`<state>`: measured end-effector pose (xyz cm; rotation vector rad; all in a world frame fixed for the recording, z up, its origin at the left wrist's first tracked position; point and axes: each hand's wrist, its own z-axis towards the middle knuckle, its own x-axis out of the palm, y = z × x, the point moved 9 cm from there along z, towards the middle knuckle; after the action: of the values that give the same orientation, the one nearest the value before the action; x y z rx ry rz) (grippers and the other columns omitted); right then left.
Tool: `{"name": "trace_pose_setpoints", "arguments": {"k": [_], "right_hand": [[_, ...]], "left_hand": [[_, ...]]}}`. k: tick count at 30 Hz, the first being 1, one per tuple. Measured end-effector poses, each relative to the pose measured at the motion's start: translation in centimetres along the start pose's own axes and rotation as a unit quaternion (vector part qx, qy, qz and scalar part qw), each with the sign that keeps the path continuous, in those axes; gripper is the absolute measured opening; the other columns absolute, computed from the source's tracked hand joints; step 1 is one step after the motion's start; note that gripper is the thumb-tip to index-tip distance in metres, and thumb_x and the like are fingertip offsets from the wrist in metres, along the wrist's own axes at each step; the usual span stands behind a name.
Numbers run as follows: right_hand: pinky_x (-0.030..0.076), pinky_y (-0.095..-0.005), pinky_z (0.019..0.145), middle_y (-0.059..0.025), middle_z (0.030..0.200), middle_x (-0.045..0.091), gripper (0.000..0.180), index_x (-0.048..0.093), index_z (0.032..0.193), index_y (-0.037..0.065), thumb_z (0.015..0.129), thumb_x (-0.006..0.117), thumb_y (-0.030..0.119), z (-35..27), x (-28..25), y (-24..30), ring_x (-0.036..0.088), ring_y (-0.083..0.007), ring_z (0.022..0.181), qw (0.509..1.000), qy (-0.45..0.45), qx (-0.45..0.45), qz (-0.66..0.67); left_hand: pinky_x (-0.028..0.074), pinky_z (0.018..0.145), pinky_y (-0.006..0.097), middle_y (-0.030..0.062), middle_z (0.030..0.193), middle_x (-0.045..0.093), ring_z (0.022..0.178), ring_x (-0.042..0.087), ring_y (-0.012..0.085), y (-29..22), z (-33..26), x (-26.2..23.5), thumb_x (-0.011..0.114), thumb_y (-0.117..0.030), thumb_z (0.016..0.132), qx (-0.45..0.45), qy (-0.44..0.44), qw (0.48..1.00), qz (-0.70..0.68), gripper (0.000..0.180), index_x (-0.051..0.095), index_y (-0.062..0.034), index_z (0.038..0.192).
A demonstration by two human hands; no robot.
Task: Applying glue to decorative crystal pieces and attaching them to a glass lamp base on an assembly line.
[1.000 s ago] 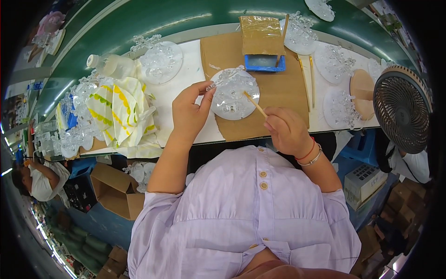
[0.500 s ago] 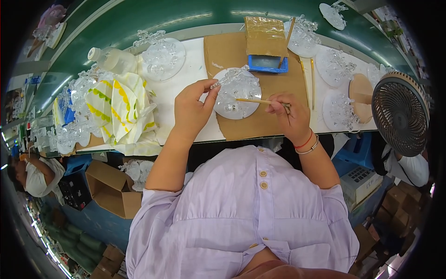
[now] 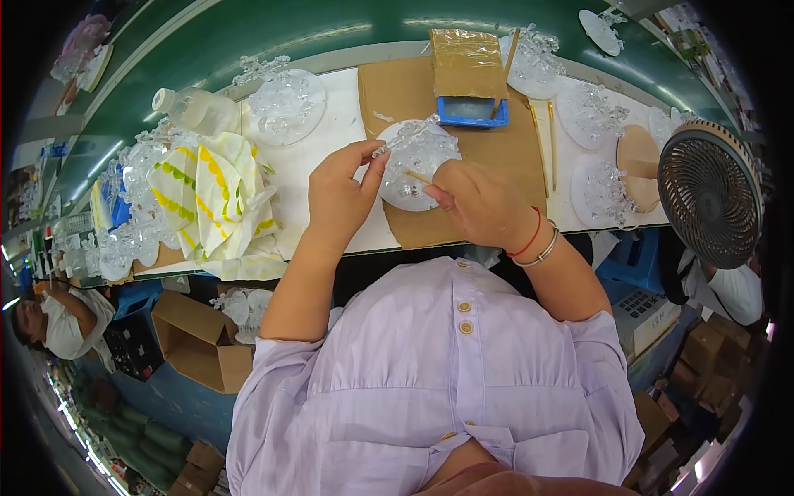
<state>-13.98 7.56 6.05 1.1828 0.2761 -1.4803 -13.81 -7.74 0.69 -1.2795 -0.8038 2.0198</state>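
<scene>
A round white disc (image 3: 419,186) with clear plastic ornaments on it lies on brown cardboard in front of me. My left hand (image 3: 346,186) pinches a clear plastic sprig (image 3: 403,140) at the disc's upper left edge between thumb and fingertips. From the right, my right hand (image 3: 478,198) reaches over the disc's edge, closed around a thin wooden stick (image 3: 418,177). The stick's tip points left, over the middle of the disc. Whether it has bristles, or touches the ornaments, I cannot make out.
Behind the disc stands a blue tray (image 3: 471,113) under a cardboard flap (image 3: 469,66). Two thin brushes (image 3: 552,145) lie to its right. A black fan (image 3: 711,194) stands far right. Crumpled yellow-patterned cloth (image 3: 219,194), a bottle (image 3: 197,109) and more discs (image 3: 287,107) are at left.
My right hand has moved left over the disc and turned, its back now upward, carrying the stick. My left hand keeps its pinch on the sprig. The view has shifted slightly.
</scene>
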Motion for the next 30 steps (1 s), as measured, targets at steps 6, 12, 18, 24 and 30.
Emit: {"name": "trace_pose_setpoints", "arguments": {"k": [6, 12, 18, 24, 30], "right_hand": [[0.046, -0.0329, 0.056, -0.0087, 0.08, 0.059, 0.016, 0.053, 0.083, 0.006, 0.081, 0.067, 0.014, -1.8, 3.9, 3.8, 0.056, -0.0243, 0.064, 0.977, 0.089, -0.174, -0.089], [0.045, -0.0327, 0.056, -0.0093, 0.08, 0.058, 0.016, 0.053, 0.085, 0.006, 0.082, 0.066, 0.012, -0.8, 2.9, 3.1, 0.055, -0.0254, 0.063, 0.99, 0.08, -0.115, 0.004], [0.043, -0.0361, 0.052, -0.0106, 0.072, 0.055, 0.016, 0.052, 0.088, 0.004, 0.085, 0.067, 0.007, 1.3, 0.0, -0.5, 0.053, -0.0291, 0.058, 0.996, -0.074, 0.004, 0.044], [0.041, -0.0345, 0.049, -0.0087, 0.069, 0.055, 0.018, 0.053, 0.087, 0.004, 0.085, 0.07, 0.011, 1.5, 0.7, -0.5, 0.054, -0.0261, 0.056, 0.997, -0.072, -0.015, -0.008], [0.041, -0.0339, 0.047, -0.0074, 0.063, 0.054, 0.019, 0.054, 0.08, 0.005, 0.087, 0.069, 0.014, 2.4, -0.4, -1.1, 0.054, -0.0256, 0.052, 0.99, -0.113, 0.029, -0.074]], "left_hand": [[0.053, 0.066, 0.031, 0.0085, 0.085, 0.07, 0.074, 0.068, 0.0216, -0.2, 0.1, -0.2, 0.072, -0.011, 0.081, 0.012, -0.007, 1.0, 0.001, 0.014, 0.069, -0.0051, 0.092], [0.054, 0.068, 0.03, 0.0092, 0.086, 0.071, 0.075, 0.068, 0.0206, -0.1, 0.0, -0.3, 0.071, -0.01, 0.082, 0.014, 0.001, 1.0, 0.0, 0.014, 0.069, -0.0039, 0.094], [0.053, 0.066, 0.033, 0.0094, 0.084, 0.07, 0.074, 0.067, 0.0233, -0.1, 0.0, -0.2, 0.071, -0.013, 0.081, 0.016, -0.001, 1.0, -0.001, 0.014, 0.069, -0.0061, 0.094], [0.054, 0.067, 0.031, 0.0094, 0.086, 0.071, 0.075, 0.068, 0.0208, 0.0, 0.0, -0.1, 0.072, -0.01, 0.081, 0.008, 0.008, 1.0, 0.001, 0.015, 0.069, -0.004, 0.095], [0.054, 0.067, 0.031, 0.0092, 0.085, 0.07, 0.074, 0.068, 0.021, -0.3, 0.0, -0.4, 0.072, -0.01, 0.081, 0.014, -0.002, 1.0, 0.009, 0.015, 0.069, -0.0041, 0.095]]}}
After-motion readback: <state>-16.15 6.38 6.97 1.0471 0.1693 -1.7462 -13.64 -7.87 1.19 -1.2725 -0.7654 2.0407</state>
